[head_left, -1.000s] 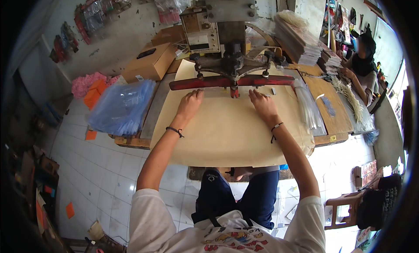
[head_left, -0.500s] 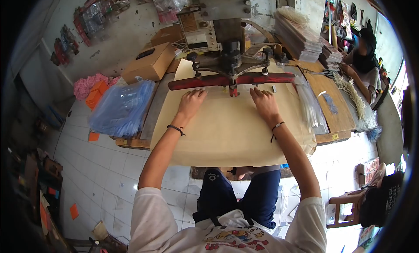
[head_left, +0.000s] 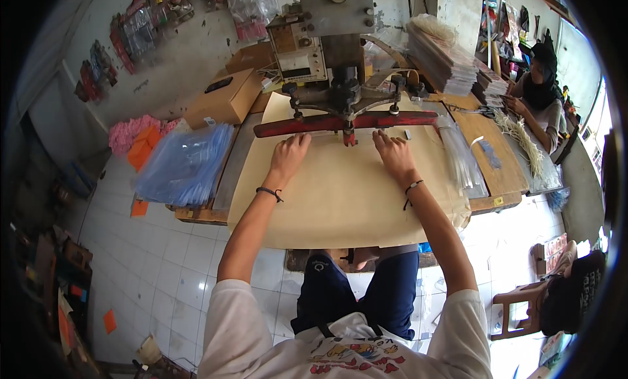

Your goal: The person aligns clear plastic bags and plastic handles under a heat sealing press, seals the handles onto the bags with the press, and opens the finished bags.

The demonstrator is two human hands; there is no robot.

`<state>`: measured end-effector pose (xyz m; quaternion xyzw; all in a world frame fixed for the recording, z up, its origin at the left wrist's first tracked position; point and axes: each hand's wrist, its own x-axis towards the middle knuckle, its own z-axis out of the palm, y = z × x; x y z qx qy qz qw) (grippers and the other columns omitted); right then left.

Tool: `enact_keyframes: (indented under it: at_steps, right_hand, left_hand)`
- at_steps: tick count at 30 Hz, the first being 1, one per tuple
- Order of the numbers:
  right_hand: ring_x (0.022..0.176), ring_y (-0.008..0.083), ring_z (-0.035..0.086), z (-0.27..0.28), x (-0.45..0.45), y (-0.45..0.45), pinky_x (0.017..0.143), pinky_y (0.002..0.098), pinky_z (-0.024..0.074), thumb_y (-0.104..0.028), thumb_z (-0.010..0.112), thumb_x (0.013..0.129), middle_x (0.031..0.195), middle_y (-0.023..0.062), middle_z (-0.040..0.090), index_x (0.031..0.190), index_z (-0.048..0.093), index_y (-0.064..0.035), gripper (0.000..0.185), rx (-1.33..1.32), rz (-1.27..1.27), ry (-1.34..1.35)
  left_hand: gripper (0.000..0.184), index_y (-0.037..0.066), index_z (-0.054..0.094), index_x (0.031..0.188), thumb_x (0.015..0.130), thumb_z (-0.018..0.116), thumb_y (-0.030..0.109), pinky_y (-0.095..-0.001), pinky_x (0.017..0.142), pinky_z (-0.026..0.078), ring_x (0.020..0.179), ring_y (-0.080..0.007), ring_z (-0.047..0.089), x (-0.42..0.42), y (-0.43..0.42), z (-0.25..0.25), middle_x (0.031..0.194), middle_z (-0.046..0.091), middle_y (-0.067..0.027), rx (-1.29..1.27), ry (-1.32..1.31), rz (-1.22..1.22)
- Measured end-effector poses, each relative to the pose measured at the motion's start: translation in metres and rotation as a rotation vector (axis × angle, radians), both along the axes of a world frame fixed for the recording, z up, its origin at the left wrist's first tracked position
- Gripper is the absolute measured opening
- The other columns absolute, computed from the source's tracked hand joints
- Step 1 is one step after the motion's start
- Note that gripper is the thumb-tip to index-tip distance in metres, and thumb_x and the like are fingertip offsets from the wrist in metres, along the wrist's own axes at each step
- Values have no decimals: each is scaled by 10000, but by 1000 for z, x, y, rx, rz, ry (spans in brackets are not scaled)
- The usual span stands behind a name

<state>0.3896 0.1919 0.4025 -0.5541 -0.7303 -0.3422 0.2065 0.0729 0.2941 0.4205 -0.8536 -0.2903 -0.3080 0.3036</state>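
A large tan sheet (head_left: 340,202) covers the middle of the table below a press with a long red bar (head_left: 294,126). My left hand (head_left: 290,158) rests near the bar's left half, its fingers together and bent, with their tips close to the bar. My right hand (head_left: 394,155) lies near the bar's right half, fingers bent toward it. What the fingertips touch or hold, if anything, is too small to make out. Between the hands, a small red metal piece (head_left: 349,138) hangs from the press. A small grey object (head_left: 407,135) lies beside my right hand.
Blue clear plastic sheets (head_left: 183,164) and a cardboard box (head_left: 226,99) are at the left. Clear plastic strips (head_left: 461,158) and stacked packages (head_left: 445,61) stand at the right. Beyond them a person (head_left: 543,104) sits, hands raised near the packages. A stool (head_left: 520,307) is at lower right.
My left hand has shifted slightly to the right, close under the bar. My right hand stays in nearly the same place. The view has moved a little.
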Motion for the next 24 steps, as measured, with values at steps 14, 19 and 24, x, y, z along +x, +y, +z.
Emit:
enact_keyframes:
  at_steps: [14,19,24]
  right_hand:
    - [751,238,734,7,-17,3,680,345,585,-121,620,853,1234,129,684,1133,622,-70,285,-42,-97,-72]
    - [897,246,717,9,-9,7,777,377,577,-101,609,851,1064,102,699,1010,642,-74,165,-131,-5,71]
    - [961,278,685,1,-8,5,864,363,556,-57,605,845,1069,93,710,1033,671,-44,199,-123,-70,190]
  left_hand:
    - [70,26,592,928,894,635,70,-376,618,598,709,-283,723,-5,-1,-7,812,688,-142,-31,83,158]
    - [116,-14,640,989,958,574,77,-442,777,594,888,-346,718,-3,-6,-12,970,719,-177,-384,-30,107]
    - [300,-41,648,1211,1018,531,157,-477,1087,446,1264,-394,573,-3,-6,-18,1298,642,-239,-547,-129,-61]
